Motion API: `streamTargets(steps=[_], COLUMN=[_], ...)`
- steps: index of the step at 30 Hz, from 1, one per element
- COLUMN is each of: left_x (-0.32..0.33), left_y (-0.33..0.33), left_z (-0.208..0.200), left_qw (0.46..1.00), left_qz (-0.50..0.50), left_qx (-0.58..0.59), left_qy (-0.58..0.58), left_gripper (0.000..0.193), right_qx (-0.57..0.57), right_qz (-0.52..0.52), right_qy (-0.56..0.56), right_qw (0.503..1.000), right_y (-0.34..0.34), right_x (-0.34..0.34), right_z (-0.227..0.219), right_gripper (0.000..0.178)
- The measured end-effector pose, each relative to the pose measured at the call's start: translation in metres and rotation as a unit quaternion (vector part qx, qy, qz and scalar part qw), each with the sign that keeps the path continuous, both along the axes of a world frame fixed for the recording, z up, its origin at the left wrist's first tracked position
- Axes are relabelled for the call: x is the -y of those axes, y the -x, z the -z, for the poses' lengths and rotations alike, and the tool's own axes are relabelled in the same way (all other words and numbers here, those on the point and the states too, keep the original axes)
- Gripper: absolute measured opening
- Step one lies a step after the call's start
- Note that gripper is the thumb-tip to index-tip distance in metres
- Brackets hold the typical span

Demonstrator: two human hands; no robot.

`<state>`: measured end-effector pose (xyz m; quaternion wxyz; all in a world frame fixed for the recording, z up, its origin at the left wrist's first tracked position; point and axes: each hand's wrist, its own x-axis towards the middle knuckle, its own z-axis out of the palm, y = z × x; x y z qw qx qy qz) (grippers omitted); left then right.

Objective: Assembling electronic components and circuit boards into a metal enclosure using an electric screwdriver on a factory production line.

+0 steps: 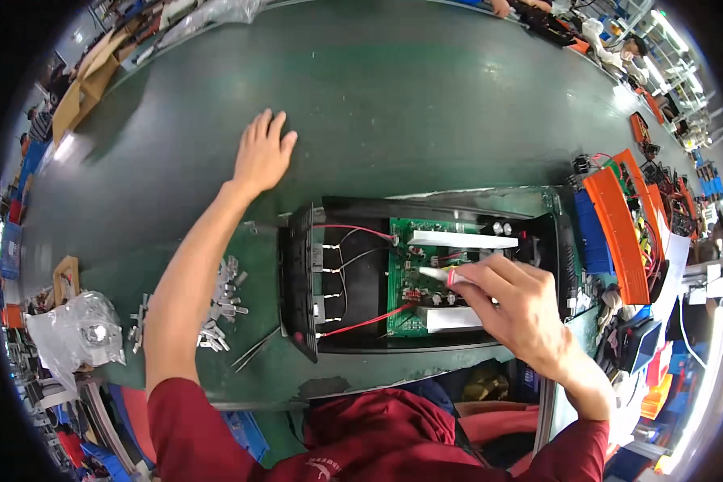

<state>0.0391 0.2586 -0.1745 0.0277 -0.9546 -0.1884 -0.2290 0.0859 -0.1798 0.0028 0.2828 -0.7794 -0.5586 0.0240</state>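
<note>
Before me lies an open black case (353, 309) with a green circuit board (400, 277) inside. Two pale bars (463, 240) run along the board, and red and black wires link it to the case's left end panel (300, 281). Over the middle of the board, my right hand (518, 309) pinches a slim white tube with a pink band (435, 274), its tip pointing left. I cannot tell whether the tip touches the board. My left hand (263, 153) is stretched out beyond the case, fingers apart and holding nothing, on or just above the green tabletop (361, 104).
Tweezers (255, 350) lie left of the case, near a pile of small metal parts (226, 301) partly behind my left forearm. A clear plastic bag (80, 333) sits farther left. On the right stand a blue bin (592, 233) and orange panels (618, 233) with wiring.
</note>
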Motion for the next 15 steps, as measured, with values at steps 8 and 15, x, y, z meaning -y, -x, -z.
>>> streamTargets(steps=[8,15], left_x=[-0.012,-0.03], left_y=[0.013,0.026], left_z=[-0.001,0.003], left_qw=[1.0,1.0], left_qz=[-0.004,-0.004], left_qx=[0.007,-0.003], left_qy=[0.03,0.024], left_gripper=[0.055,0.056], right_qx=[0.188,0.131], right_qz=[-0.043,-0.046], right_qy=[0.133,0.134], right_qw=[0.972,0.981], right_y=[-0.017,-0.008], right_x=[-0.042,-0.034], right_z=[0.019,0.005], right_gripper=[0.012,0.018])
